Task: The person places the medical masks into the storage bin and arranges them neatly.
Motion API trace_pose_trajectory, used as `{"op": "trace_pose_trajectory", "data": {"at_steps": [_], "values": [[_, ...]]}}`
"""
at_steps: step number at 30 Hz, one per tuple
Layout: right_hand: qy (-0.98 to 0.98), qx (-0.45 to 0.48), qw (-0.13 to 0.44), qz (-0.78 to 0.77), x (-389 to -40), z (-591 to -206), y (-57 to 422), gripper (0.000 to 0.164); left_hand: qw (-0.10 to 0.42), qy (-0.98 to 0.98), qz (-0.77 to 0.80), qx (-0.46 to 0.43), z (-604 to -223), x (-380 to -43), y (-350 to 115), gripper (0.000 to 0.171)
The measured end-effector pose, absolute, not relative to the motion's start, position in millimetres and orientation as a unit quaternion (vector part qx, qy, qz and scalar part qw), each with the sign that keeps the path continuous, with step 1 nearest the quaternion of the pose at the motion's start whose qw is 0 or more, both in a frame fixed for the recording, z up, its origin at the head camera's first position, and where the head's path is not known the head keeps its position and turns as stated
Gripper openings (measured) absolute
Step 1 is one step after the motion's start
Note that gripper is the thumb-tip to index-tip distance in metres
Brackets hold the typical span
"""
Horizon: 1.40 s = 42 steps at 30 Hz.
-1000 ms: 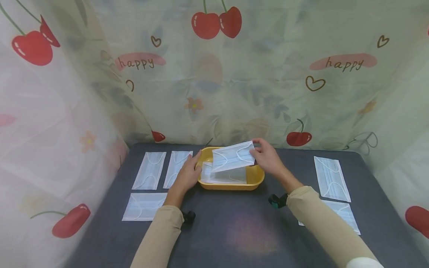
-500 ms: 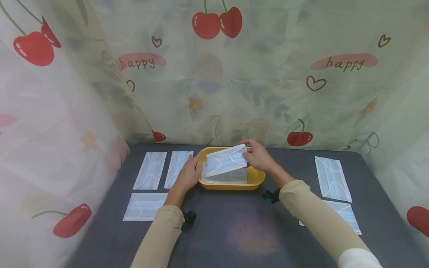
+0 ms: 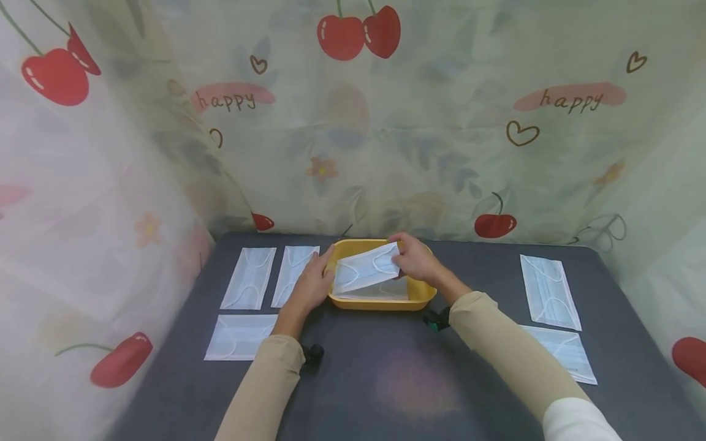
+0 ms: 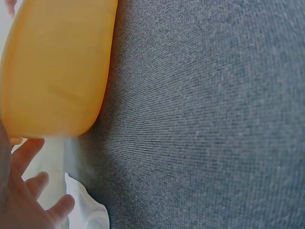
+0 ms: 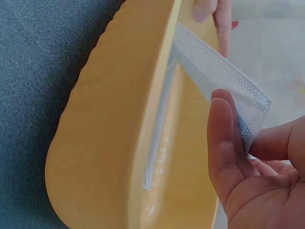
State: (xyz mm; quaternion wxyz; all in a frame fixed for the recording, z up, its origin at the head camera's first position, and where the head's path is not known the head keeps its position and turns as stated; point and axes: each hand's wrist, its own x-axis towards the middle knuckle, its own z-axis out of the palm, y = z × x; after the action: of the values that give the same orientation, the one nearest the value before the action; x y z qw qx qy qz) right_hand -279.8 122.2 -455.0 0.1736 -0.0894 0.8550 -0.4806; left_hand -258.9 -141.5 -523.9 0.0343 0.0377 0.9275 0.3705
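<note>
A pale cloth printed with cherries [image 3: 386, 153] stands beyond both hands. Next in size is the dark grey surface [image 3: 397, 380], spread below and nearer than the hands. On it, between the left hand [image 3: 310, 286] and the right hand [image 3: 418, 258], sits a yellow tray [image 3: 386, 305].

The blue-white face masks follow. One, the held mask [image 3: 364, 269], reaches leftward from the right hand over the tray, tilted, its gripped end raised; whether its lower end touches the white material [image 3: 391, 290] lying in the tray cannot be told. Left of the left hand lie two upright-set masks [image 3: 248, 278] side by side, with a crosswise mask [image 3: 241, 338] nearer the body, partly behind the left forearm. Well right of the right hand is a lengthwise mask [image 3: 550, 293], and closer in, a partly covered mask [image 3: 562, 352] beside the sleeve.

The left hand holds the tray's end, thumb at the rim, other fingers spread loosely. The right hand is nearly closed, pinching the held mask's edge between thumb and fingers.

Smallest are the thin white ear loops [image 3: 347, 269], left of the right hand.
</note>
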Motion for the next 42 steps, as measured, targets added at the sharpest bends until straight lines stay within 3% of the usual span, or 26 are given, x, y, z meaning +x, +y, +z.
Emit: {"op": "trace_pose_trajectory", "data": {"at_steps": [15, 27, 42], "values": [[0.914, -0.109, 0.162, -0.356, -283.9, -461.4, 118.7, 0.048, 0.030, 0.928, 0.369, 0.040, -526.3, -260.4, -142.1, 0.064], [0.923, -0.090, 0.207, -0.312, -281.5, -458.4, 124.0, 0.072, 0.024, 0.925, 0.376, 0.037, -528.3, -260.9, -141.8, 0.063], [0.922, -0.121, 0.221, -0.296, -278.0, -454.6, 127.6, 0.072, 0.030, 0.926, 0.376, 0.032, -528.3, -260.6, -142.7, 0.062]]}}
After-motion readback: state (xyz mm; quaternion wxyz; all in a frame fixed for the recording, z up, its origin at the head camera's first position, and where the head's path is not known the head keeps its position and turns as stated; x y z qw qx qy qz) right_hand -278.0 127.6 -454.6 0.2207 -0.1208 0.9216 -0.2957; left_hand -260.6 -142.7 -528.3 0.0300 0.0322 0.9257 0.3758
